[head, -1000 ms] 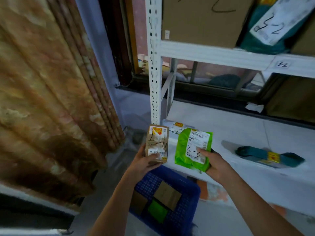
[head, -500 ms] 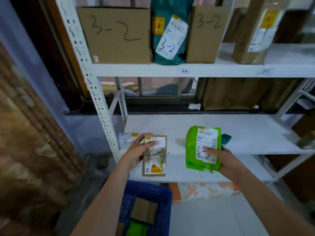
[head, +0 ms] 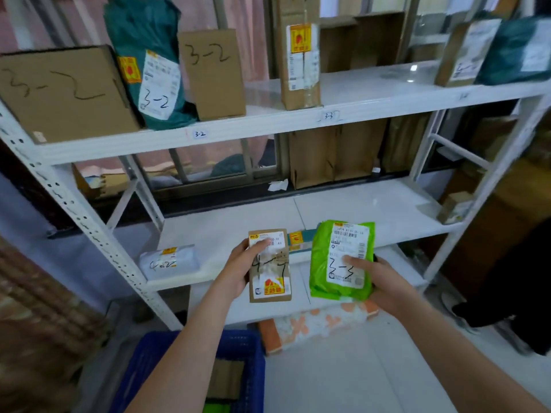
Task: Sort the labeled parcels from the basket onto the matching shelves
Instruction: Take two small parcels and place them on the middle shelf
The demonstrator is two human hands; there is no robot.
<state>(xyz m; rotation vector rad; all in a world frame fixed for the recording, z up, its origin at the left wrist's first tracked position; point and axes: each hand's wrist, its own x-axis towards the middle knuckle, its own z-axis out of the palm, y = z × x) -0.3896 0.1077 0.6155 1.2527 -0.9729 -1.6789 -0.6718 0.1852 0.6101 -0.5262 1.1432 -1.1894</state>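
Note:
My left hand [head: 238, 271] grips a small brown cardboard parcel [head: 269, 281] with "4-4" handwritten on it. In my right hand [head: 377, 281] is a green plastic mailer [head: 340, 260] whose white label reads "3-3". Both are held up in front of the lower shelf [head: 372, 204] of a white metal rack. The upper shelf [head: 268, 126] carries tags "3-2" [head: 199, 134] and "3-3" [head: 328, 116]. Below my arms is the blue basket [head: 244, 353], with a brown parcel and a green one inside, partly hidden by my left forearm.
Boxes and a teal bag marked "3-2" [head: 155, 73] stand on the upper shelf's left; a tall brown box [head: 299, 55] stands above the "3-3" tag. A white parcel marked "4-2" [head: 168, 262] lies on the lower shelf's left. A flowered package [head: 316, 323] lies on the floor.
My view has swung right and up, from the curtain and rack post to the whole rack. Both hands kept hold of their parcels; the brown parcel was turned over end for end.

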